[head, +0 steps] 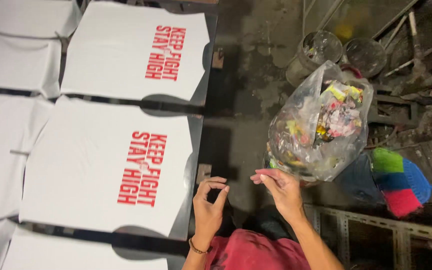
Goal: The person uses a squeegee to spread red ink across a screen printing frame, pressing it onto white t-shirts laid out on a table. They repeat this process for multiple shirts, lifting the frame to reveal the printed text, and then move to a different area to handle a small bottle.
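Two bare hands hover over the gap beside the print table: the left hand [210, 202] has thumb and fingers curled toward a loose pinch, the right hand [281, 187] has fingertips bunched together, and honestly can't tell if either grips anything. Just beyond the right fingertips sits a crinkly clear trash bag [318, 125] stuffed with colourful scraps, while the smooth white shirt [91, 175] with red lettering lies flat past the left fingers; inky fingers brushing that fabric would probably smudge it.

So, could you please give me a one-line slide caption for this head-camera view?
Both empty hands, left and right, hover between red-printed white shirts and a clear bag of scraps.
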